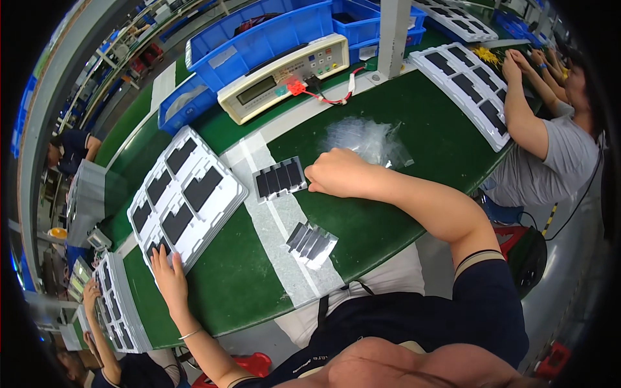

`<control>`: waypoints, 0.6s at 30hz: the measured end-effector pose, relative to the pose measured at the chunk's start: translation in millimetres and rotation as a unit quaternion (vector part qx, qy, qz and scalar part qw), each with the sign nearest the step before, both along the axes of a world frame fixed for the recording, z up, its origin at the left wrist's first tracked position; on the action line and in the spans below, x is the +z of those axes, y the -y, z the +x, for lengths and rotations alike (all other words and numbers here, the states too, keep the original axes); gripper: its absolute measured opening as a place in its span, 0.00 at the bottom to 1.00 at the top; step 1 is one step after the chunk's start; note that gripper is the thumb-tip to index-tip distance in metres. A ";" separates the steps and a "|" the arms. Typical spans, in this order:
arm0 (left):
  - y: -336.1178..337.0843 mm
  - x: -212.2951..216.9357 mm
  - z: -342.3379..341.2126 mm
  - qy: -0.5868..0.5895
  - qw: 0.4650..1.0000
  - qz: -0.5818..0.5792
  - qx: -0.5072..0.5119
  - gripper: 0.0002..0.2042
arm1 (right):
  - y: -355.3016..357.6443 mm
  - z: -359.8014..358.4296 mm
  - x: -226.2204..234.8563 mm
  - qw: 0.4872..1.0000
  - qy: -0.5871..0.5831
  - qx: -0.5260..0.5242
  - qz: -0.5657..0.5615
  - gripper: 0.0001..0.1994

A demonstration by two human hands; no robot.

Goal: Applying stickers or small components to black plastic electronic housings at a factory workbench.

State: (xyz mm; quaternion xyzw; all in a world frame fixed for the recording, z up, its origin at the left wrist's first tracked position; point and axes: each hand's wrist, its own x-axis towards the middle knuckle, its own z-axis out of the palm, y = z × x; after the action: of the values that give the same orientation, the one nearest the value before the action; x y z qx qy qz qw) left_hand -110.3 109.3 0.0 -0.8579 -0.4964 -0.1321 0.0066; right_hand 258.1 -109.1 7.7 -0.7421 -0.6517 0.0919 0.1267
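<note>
My right hand (336, 173) rests knuckles-up on the green belt-like table surface (401, 213), fingers curled narrow, the fingertips touching the right edge of a fanned row of small dark rectangular cells in clear sleeves (280, 179). I cannot tell whether it actually pinches one of them. That row lies across a pale grey strip (272, 226) running along the table. Just behind my knuckles sits a crumpled heap of clear plastic bags (367, 141).

My left hand (167, 275) lies flat and spread, palm down, on the near corner of a white moulded plastic tray with dark rectangular cells in its pockets (184, 194). It grips nothing; the fingers simply press on the rim.

Nearer to me, on the same grey strip, is a second small fan of silvery sleeved cells (312, 242), apart from both hands.

Farther back stands a cream-coloured bench tester with a small screen and keypad (284, 76), red and black leads (323, 96) trailing from it, with blue plastic bins (272, 35) behind. To my right, another person's arm (524, 116) reaches over a similar white tray (466, 90).
</note>
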 end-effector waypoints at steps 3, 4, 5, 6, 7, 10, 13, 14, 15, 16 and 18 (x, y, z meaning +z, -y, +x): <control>1.6 1.6 2.8 -0.004 1.000 -0.008 0.005 0.24 | -0.1 -0.1 0.8 1.000 0.002 -0.011 -0.008 0.13; 2.1 3.2 2.3 -0.007 1.000 -0.010 0.010 0.24 | -0.4 -2.4 5.4 1.000 0.003 -0.014 -0.020 0.13; 2.7 5.9 2.8 -0.007 1.000 -0.013 0.009 0.24 | 0.6 -3.1 9.8 0.999 0.004 -0.017 -0.032 0.14; 3.4 4.6 0.5 -0.008 1.000 -0.015 0.006 0.24 | 3.1 -4.3 11.0 1.000 0.003 -0.015 -0.022 0.13; 3.5 3.5 -2.1 -0.008 1.000 -0.016 0.003 0.24 | 5.0 -4.5 12.3 1.000 0.002 -0.012 -0.012 0.13; -3.6 -1.5 -7.4 0.014 1.000 0.002 -0.028 0.22 | 7.6 -2.3 14.2 0.991 -0.034 0.006 0.133 0.10; 1.0 3.3 -3.7 0.100 0.992 0.028 -0.072 0.16 | 18.7 -9.1 29.5 0.971 -0.071 -0.020 0.229 0.06; 2.9 4.9 -1.9 0.106 0.992 0.035 -0.062 0.14 | 23.7 -12.1 32.7 0.961 -0.089 -0.032 0.262 0.06; 8.0 9.5 0.9 0.104 0.994 0.004 -0.039 0.14 | 30.1 -16.9 33.3 0.957 -0.076 -0.027 0.277 0.07; 5.5 4.7 -2.2 0.071 0.994 0.051 -0.071 0.14 | 39.3 -26.4 32.5 0.953 -0.064 -0.022 0.294 0.09; 10.3 5.2 -5.2 0.046 0.995 0.060 -0.066 0.14 | 59.5 -56.0 30.4 0.970 0.036 0.058 0.234 0.23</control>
State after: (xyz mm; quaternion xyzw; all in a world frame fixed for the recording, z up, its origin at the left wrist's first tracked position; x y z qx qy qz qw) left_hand -115.5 99.0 5.3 -0.8799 -0.4298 -0.2011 0.0262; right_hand 202.1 -168.6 38.1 -0.6559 -0.7009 -0.0832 0.2676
